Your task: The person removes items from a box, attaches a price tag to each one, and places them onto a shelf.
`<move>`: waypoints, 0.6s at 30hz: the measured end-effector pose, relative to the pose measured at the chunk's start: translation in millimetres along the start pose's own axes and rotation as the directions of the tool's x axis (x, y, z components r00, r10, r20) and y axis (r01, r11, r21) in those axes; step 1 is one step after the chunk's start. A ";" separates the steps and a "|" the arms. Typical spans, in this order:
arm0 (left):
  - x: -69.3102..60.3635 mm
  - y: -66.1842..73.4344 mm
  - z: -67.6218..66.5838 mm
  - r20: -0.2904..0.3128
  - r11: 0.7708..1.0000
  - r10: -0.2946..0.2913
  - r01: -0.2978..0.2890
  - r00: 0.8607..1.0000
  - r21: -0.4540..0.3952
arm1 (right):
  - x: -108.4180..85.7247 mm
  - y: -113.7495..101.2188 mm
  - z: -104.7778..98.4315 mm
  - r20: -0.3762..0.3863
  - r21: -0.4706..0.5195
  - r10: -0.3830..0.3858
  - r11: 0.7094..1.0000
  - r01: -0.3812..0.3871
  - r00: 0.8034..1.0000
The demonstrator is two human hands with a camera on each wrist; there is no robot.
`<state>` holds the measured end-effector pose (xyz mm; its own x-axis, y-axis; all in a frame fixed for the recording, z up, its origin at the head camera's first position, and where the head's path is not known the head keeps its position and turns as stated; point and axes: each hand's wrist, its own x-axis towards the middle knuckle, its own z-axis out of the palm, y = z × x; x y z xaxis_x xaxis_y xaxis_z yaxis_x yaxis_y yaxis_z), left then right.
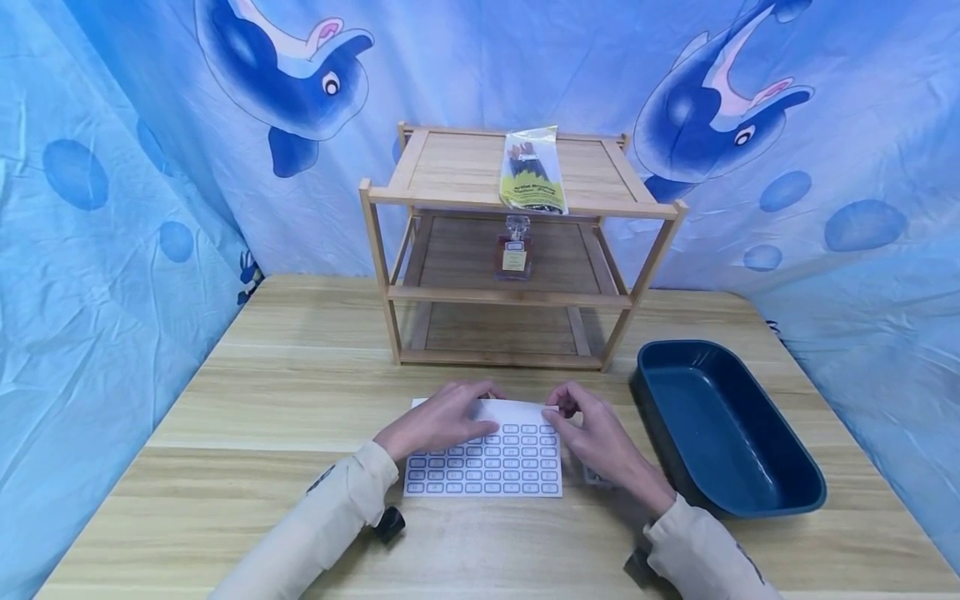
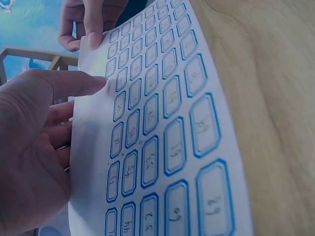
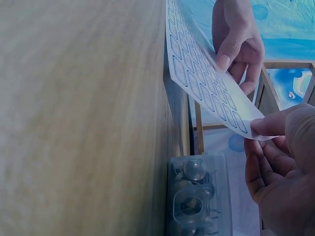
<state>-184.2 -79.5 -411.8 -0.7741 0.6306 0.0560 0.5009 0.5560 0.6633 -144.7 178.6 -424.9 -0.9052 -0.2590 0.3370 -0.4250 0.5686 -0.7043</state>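
A white sheet of labels [image 1: 483, 477], printed with rows of blue-bordered boxes, lies in front of me with its far edge lifted. Handwritten numbers show in the boxes in the left wrist view. My left hand [image 1: 446, 419] holds the far edge, thumb on top and fingers behind it. At the far right corner, my right hand [image 3: 283, 164] pinches the sheet between thumb and fingers. Beside the sheet, partly hidden under my right forearm, is a small clear plastic case [image 3: 197, 196] with round shapes inside.
A three-level wooden rack [image 1: 517, 293] stands behind the sheet. On it are a pack of artist brushes [image 1: 534, 171] on top and a glass bottle [image 1: 513, 254] on the middle shelf. To the right sits a dark blue basin [image 1: 720, 417]. Blue dolphin-print curtains [image 1: 480, 67] surround the table.
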 end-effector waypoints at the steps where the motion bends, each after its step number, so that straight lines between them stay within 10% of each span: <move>1: 0.6 0.5 -0.4 0.007 1.000 -0.003 0.003 1.000 -0.008 | -0.1 -0.3 0.0 -0.003 0.000 0.000 1.000 0.000 1.000; 18: 5.8 4.0 -3.1 0.043 0.990 -0.029 0.035 0.999 -0.140 | -1.6 0.8 -2.0 -0.034 -0.118 -0.071 0.991 0.067 0.997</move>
<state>-187.9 -75.3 -406.5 -0.7710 0.6368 0.0046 0.4146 0.4964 0.7627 -143.6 181.0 -424.8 -0.8718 -0.2724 0.4070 -0.4803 0.6381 -0.6017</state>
